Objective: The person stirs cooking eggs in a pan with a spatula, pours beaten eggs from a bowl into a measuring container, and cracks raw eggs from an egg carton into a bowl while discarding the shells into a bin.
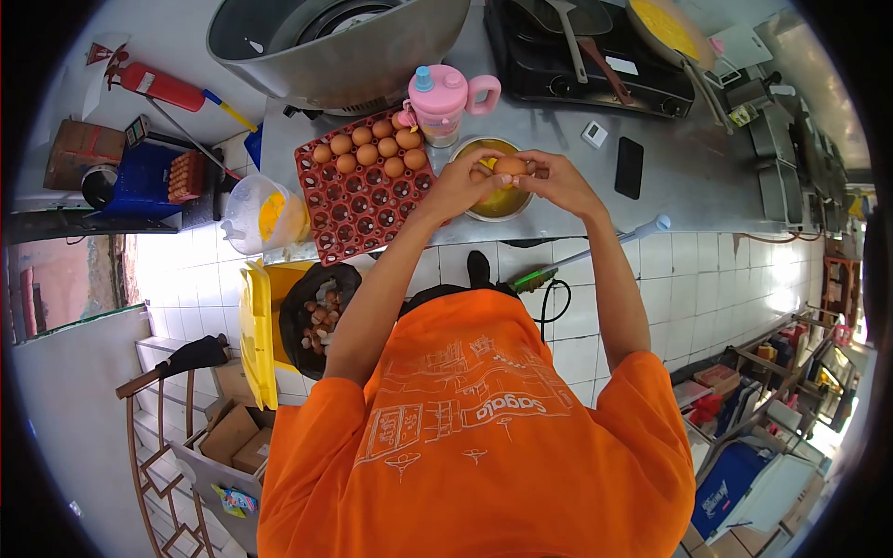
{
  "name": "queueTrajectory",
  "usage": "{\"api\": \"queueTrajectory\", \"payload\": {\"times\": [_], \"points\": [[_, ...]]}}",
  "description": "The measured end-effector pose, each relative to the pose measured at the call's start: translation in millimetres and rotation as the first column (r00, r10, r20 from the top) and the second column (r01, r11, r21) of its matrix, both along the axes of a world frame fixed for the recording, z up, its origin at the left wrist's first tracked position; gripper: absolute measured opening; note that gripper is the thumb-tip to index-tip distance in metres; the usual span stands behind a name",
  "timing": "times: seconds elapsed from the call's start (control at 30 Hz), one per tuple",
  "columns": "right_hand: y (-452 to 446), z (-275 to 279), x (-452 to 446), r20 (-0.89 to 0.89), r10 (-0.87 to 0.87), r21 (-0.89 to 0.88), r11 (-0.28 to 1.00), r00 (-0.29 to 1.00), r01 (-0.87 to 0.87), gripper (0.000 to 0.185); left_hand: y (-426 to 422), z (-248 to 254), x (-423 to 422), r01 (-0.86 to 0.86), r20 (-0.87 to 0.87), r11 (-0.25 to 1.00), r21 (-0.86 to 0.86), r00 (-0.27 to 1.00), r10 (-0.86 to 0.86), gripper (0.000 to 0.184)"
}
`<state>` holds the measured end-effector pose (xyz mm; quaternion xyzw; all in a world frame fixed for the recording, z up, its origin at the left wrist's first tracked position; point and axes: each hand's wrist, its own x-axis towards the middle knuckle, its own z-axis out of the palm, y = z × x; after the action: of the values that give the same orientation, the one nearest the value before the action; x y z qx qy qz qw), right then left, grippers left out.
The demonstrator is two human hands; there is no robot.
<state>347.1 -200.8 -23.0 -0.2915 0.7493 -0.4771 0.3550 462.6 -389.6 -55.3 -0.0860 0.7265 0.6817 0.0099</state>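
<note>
A brown egg [510, 166] is held above a metal bowl [496, 219] with yellow liquid egg in it. My right hand [556, 184] pinches this egg from the right with its fingertips. From the left, my left hand [462, 189] closes its fingers around what looks like a second brown egg, partly hidden, and its fingertips reach the first egg. Left of the bowl lies a red egg tray [337, 219], its far rows holding several brown eggs [388, 147] and its nearer cups bare. A pink tumbler [439, 100] with a handle stands behind the bowl.
A clear pitcher [244, 216] with yellow contents stands at the counter's left edge. Below it, a yellow bin [263, 325] holds eggshells [323, 316]. A phone [629, 167], a small white timer [594, 134] and a black stove [530, 79] with pans are on the right.
</note>
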Motion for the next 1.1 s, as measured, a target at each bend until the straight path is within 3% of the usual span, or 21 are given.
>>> {"api": "queueTrajectory", "payload": {"times": [0.03,0.1,0.2,0.33,0.7,0.9,1.03,1.1], "points": [[-1,-3,-1,0.001,-0.004,0.0,1.0,1.0,0.004,0.06,1,3,1,0.004,0.001,1.0,0.0,1.0,-0.004,0.048],[-3,-7,-1,-0.135,-0.016,0.053,0.998,0.991,0.023,0.056,2,8,1,-0.004,-0.038,0.96,-0.28,0.999,-0.007,0.048],[-8,-7,4,-0.218,-0.055,0.078,0.994,0.974,0.073,0.056,8,7,0,-0.097,-0.157,0.912,-0.399,0.987,0.036,0.05],[-13,-10,12,-0.263,-0.109,0.065,0.989,0.959,0.131,0.054,12,4,0,-0.113,-0.135,0.892,-0.438,0.989,0.059,0.049],[-20,-50,20,-0.197,-0.277,-0.11,0.959,0.94,0.26,0.045,12,-18,0,-0.317,-0.443,0.795,-0.518,0.894,0.068,0.051],[-26,-63,23,-0.211,-0.328,-0.124,0.943,0.921,0.308,0.046,14,-21,1,-0.323,-0.393,0.713,-0.622,0.917,0.072,0.052],[-25,-58,26,-0.203,-0.325,-0.107,0.945,0.924,0.309,0.046,9,-29,1,-0.296,-0.364,0.733,-0.613,0.929,0.071,0.05],[-21,-57,21,-0.269,-0.241,-0.045,0.97,0.932,0.238,0.046,2,-35,-3,-0.308,-0.473,0.795,-0.522,0.88,0.031,0.046]]}}
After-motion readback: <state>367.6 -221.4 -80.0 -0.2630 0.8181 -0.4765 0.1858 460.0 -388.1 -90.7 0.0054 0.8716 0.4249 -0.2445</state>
